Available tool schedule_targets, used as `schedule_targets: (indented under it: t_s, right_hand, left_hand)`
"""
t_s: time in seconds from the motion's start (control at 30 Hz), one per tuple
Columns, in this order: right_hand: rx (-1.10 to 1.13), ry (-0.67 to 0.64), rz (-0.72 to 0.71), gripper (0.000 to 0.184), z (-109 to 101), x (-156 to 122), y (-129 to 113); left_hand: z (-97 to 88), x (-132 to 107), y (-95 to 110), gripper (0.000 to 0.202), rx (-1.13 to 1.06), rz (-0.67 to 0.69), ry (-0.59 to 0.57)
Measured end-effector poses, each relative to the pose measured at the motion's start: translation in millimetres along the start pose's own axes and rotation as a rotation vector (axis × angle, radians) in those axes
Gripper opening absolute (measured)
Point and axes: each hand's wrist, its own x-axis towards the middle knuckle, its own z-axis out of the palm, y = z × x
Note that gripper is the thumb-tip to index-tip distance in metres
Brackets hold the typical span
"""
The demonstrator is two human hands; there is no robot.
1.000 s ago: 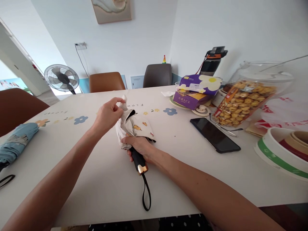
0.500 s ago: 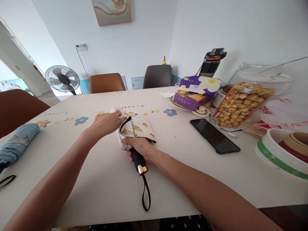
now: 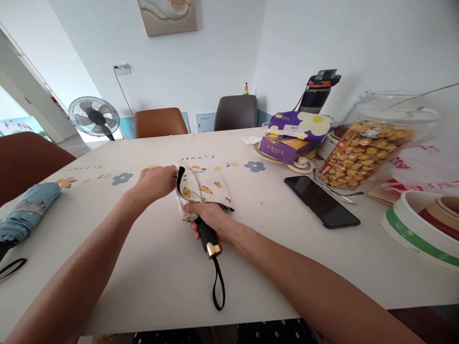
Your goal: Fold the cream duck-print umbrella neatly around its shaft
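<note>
A folded cream umbrella [image 3: 204,188] with small duck prints and a black lining lies on the white table [image 3: 150,267] in front of me. My right hand [image 3: 210,217] is closed round it just above the black handle [image 3: 208,239], whose gold cap and black wrist strap [image 3: 218,289] trail toward me. My left hand [image 3: 156,181] is closed on a fold of the umbrella's fabric at its left side, low over the table.
A folded blue umbrella [image 3: 25,215] lies at the left edge. A black phone [image 3: 321,200], a purple box [image 3: 292,138], a snack jar [image 3: 373,148] and stacked bowls [image 3: 423,224] crowd the right side. Chairs [image 3: 161,122] and a fan [image 3: 93,117] stand beyond the table.
My left hand has come down from holding a fabric fold up in the air to pressing it against the umbrella's left side. My right hand has kept its grip.
</note>
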Motion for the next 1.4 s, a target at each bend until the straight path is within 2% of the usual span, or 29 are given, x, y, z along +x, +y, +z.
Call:
schedule_targets:
  t_s: [0.17, 0.37, 0.5, 0.57, 0.67, 0.73, 0.83, 0.9, 1.07, 1.27, 1.4]
  right_hand:
    - [-0.003, -0.004, 0.009, 0.019, 0, -2, -1]
    - [-0.036, 0.005, 0.009, 0.021, -2, -2, 2]
    - [-0.071, 0.016, 0.041, 0.022, -2, -1, 4]
    - [-0.043, 0.01, 0.022, 0.021, -2, -2, 3]
    - [0.022, -0.003, -0.022, 0.018, -1, -3, 0]
    - [0.035, -0.001, -0.015, 0.016, 0, -3, -2]
    - [0.037, -0.004, 0.0, 0.015, 0, -3, -3]
    - [0.034, -0.005, 0.002, 0.015, -1, -2, -2]
    - [0.02, -0.003, 0.008, 0.018, -2, 1, 0]
    - [0.018, 0.009, 0.018, 0.02, -3, 2, 0]
    - [0.034, 0.003, 0.011, 0.018, -3, 2, 0]
  left_hand:
    - [-13.5, -4, -2, 0.013, -0.062, -0.055, 0.196]
    - [-38.0, -17, -13, 0.009, -0.072, -0.112, 0.211]
    - [-45.0, -21, -16, 0.011, -0.133, -0.118, 0.268]
    - [-41.2, -17, -16, 0.009, -0.232, -0.107, 0.276]
    - [-27.0, -4, -20, 0.009, -0.566, -0.077, 0.263]
    - [-16.0, 6, -25, 0.01, -0.769, -0.104, 0.289]
    - [-4.8, 16, -30, 0.012, -0.938, -0.169, 0.342]
    - [-1.9, 19, -31, 0.014, -1.011, -0.181, 0.333]
    - [-2.0, 18, -29, 0.011, -1.022, -0.143, 0.253]
    - [-4.1, 18, -29, 0.014, -1.069, -0.184, 0.249]
    - [-2.2, 18, -37, 0.011, -0.961, -0.213, 0.119]
